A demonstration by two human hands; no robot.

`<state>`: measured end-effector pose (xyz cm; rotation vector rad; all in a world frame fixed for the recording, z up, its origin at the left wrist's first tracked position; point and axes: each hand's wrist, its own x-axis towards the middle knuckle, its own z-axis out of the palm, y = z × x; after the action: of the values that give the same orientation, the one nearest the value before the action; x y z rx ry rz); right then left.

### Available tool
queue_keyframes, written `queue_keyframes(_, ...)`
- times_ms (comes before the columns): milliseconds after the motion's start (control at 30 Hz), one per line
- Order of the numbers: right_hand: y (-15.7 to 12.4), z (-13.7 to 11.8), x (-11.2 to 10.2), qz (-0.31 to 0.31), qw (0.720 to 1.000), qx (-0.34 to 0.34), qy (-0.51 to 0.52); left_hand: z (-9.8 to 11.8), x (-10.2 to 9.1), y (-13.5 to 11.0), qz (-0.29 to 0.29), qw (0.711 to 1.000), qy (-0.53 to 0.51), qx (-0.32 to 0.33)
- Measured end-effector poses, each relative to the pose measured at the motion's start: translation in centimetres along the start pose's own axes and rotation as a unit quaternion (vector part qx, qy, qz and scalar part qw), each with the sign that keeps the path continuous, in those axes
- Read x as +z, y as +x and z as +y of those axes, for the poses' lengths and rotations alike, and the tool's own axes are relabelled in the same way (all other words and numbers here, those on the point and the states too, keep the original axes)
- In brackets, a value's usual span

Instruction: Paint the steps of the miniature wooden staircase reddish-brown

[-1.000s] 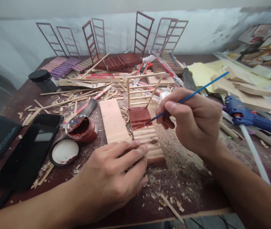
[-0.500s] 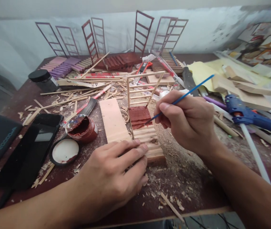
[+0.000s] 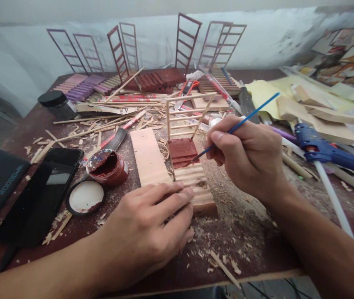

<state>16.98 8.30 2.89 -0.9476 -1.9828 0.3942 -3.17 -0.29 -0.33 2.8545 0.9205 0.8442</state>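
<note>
In the middle of the table lies a small ridged wooden model (image 3: pixel 192 174) with an upright ladder-like stick frame (image 3: pixel 187 118) at its far end. Its far part is coated in reddish-brown paint; the nearer ridges are bare wood. My left hand (image 3: pixel 155 220) presses its fingers on the model's near left side, holding it against the table. Pinched in my right hand (image 3: pixel 245 153) is a thin blue paintbrush (image 3: pixel 239 124), its tip touching the right edge of the painted area. To the left stands an open jar of reddish-brown paint (image 3: pixel 110 170), with its lid (image 3: pixel 86 197) lying beside it.
A plain wooden board (image 3: pixel 150 158) lies left of the model. Further left are a phone (image 3: pixel 40 199) and a power bank (image 3: pixel 1 187). A blue glue gun (image 3: pixel 326 147) lies at right. Sticks, shavings and several ladder-framed models (image 3: pixel 161 81) fill the back.
My right hand has shifted slightly right, and the brush tip has slid a little right along the lower edge of the paint. My left hand keeps its place on the model.
</note>
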Motion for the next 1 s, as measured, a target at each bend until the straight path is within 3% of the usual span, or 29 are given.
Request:
queue_keyframes(267,0.2,-0.1,-0.4,0.008,1.0,0.015,-0.02,0.1,-0.1,0.0,-0.001,1.0,-0.001,-0.001)
queue_keyframes(633,0.4,0.3,-1.1,0.035,0.995,-0.02,-0.091,0.0,0.0,0.0,-0.003,1.0,-0.004,-0.001)
queue_keyframes(1000,0.0,0.2,-0.6,0.031,0.999,-0.017,-0.035,0.1,-0.1,-0.2,-0.001,1.0,-0.002,0.0)
